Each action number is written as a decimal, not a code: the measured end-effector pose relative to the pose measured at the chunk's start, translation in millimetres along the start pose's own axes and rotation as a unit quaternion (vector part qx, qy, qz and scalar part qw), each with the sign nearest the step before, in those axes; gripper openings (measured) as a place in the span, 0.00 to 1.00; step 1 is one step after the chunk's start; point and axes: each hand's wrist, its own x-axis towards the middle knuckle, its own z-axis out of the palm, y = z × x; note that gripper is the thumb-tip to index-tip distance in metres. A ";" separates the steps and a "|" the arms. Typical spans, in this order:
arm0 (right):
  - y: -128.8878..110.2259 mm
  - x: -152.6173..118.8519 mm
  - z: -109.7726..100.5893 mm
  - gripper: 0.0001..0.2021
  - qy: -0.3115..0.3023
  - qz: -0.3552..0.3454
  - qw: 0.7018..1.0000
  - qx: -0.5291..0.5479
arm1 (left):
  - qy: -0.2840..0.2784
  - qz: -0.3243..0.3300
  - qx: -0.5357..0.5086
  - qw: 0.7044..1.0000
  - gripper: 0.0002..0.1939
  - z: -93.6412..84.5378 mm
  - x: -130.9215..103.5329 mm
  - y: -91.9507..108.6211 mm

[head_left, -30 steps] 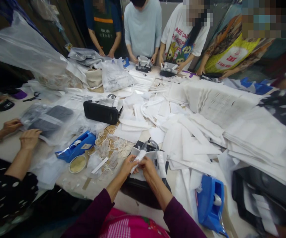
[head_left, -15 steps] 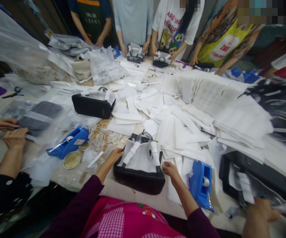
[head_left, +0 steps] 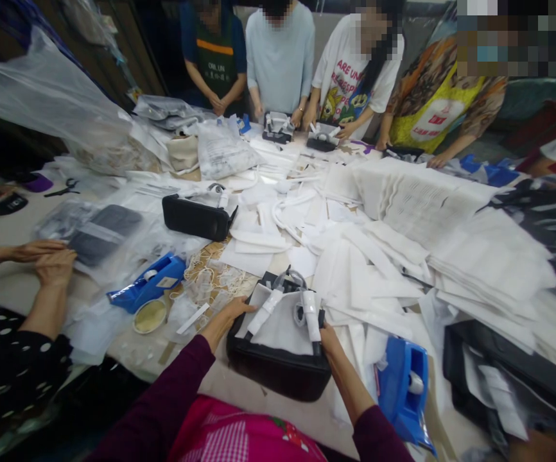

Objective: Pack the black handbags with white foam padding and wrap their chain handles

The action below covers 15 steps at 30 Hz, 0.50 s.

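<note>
L hand (head_left: 230, 313) & R hand (head_left: 330, 340) grasp opp. ends of blk bag (head_left: 278, 372), neither nearer, its long axis approx. L–R btwn them, bag just L of the nearest blue tape disp. (head_left: 396, 369), w/ white sheets (head_left: 350, 273) spread beyond that disp.

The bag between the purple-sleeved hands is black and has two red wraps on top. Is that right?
Not quite: the two wraps on top are white, not red, as the head view shows. The bag is black and sits between the left hand and the right hand.
</note>
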 end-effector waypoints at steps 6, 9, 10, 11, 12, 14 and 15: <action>-18.1 -33.7 -18.8 0.21 0.173 -0.072 0.971 -0.149 | -0.070 -0.001 -0.116 0.991 0.27 7.3 -24.2 12.4; -38.0 -61.6 -7.8 0.23 0.161 -0.210 0.943 -0.200 | -0.034 0.001 -0.150 0.988 0.25 16.9 -39.9 16.0; -42.2 -67.9 1.0 0.22 0.110 -0.226 0.947 -0.198 | -0.027 -0.003 -0.158 0.987 0.25 20.1 -45.0 17.5; -43.9 -71.6 11.2 0.22 0.053 -0.229 0.953 -0.192 | -0.022 -0.008 -0.165 0.986 0.24 23.2 -50.0 19.4; -42.8 -72.4 22.1 0.22 0.002 -0.223 0.956 -0.191 | -0.022 -0.014 -0.171 0.985 0.24 26.2 -54.7 21.4; -33.9 -64.5 42.1 0.23 -0.054 -0.210 0.952 -0.218 | -0.026 -0.024 -0.186 0.982 0.24 31.7 -62.5 25.5; -27.7 -56.2 50.1 0.25 -0.058 -0.203 0.946 -0.248 | -0.029 -0.027 -0.194 0.980 0.24 34.2 -65.5 27.3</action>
